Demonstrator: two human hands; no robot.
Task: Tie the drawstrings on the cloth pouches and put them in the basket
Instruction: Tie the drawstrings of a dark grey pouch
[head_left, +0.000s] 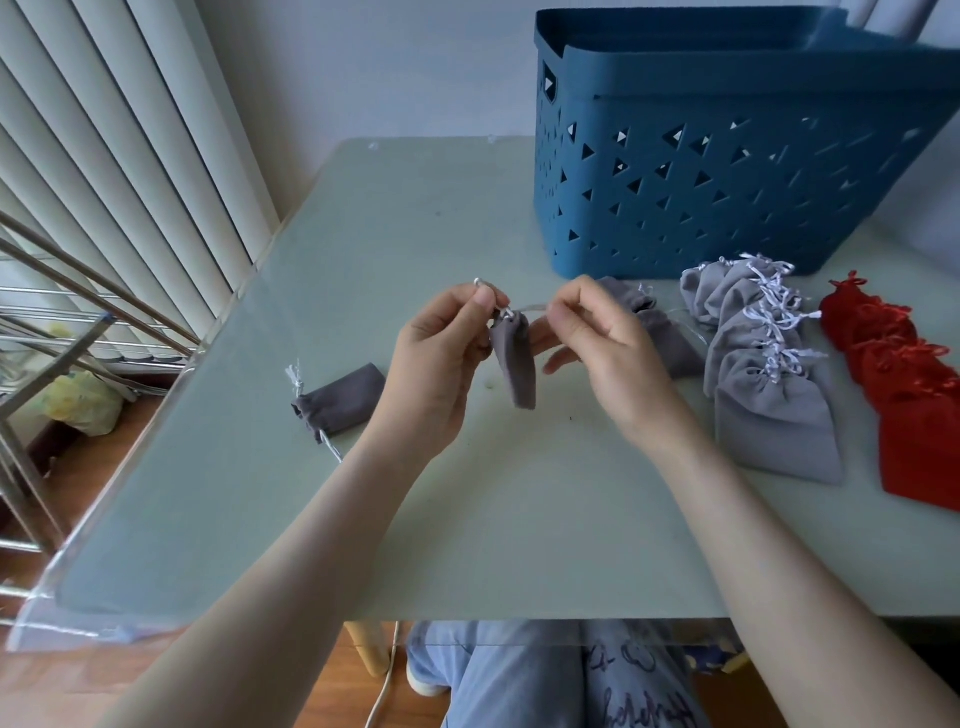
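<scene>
Pouch (513, 364) hangs between hands, drawstring (524, 308) pinched both sides.

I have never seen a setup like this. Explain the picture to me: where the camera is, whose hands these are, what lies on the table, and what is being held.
There is no machine here. A person works with bare hands, and the single picture comes from a camera worn on their head, looking down. The left hand and right hand each pinch the drawstring of a small dark grey pouch, which hangs above the table. On the table lie a second dark grey pouch at the left, further dark grey pouches behind the right hand, a row of light grey pouches, a row of red pouches, and a blue basket at the back right. The inside of the basket cannot be seen.
</scene>
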